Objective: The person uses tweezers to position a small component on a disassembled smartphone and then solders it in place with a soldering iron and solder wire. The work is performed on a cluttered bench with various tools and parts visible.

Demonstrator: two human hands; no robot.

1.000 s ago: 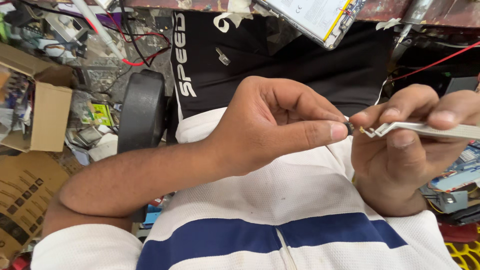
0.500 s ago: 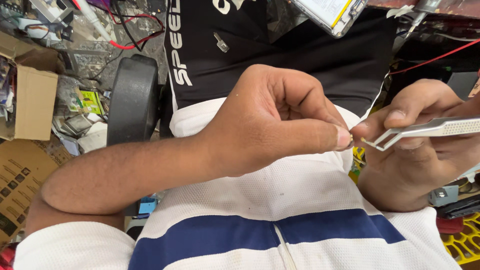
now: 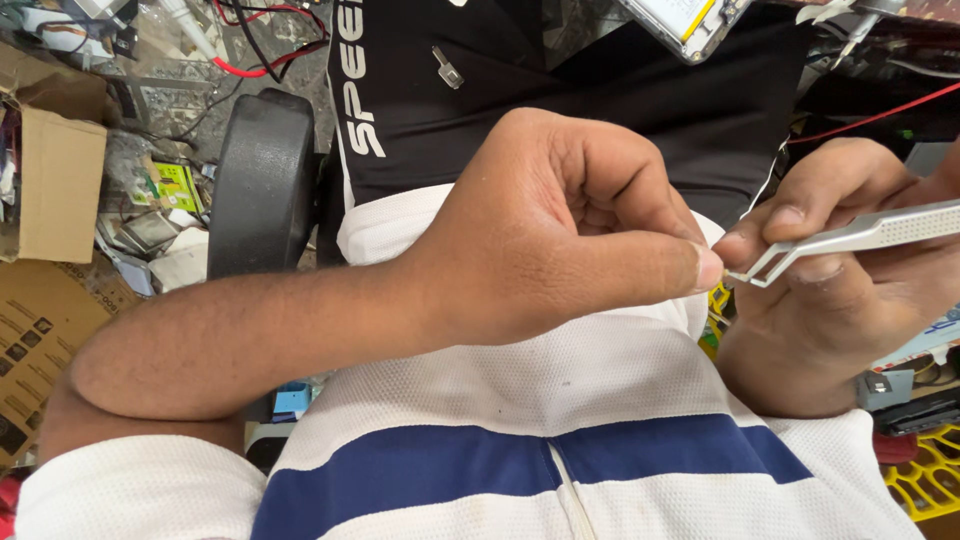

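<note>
Tweezers (image 3: 850, 238), flat and silver, pinched between thumb and forefinger of the right hand (image 3: 840, 300), tips together and brought right against the thumb tip of the left hand (image 3: 560, 230). Left fingers (image 3: 700, 268) curled tight, thumb pressed to forefinger as if on something very small; too small to see, so hard to tell whether anything is actually held there.

Likely trouble: a tiny part slipping at the hand-over, held in mid-air above the lap with nothing beneath but a white and blue striped shirt (image 3: 560, 440) and black fabric (image 3: 480, 110). Easily lost in the folds or down to the floor. Sharp tweezer tips close to the thumb pad, so a jab possible with any slip. Too hard a squeeze could flick the part away.

No desk surface under the hands. Around: cluttered floor or bench, cardboard box (image 3: 55, 180), red wires (image 3: 250, 65), black round weight-like object (image 3: 262, 185), yellow crate (image 3: 925, 480), opened phone body (image 3: 690, 22) at top.
</note>
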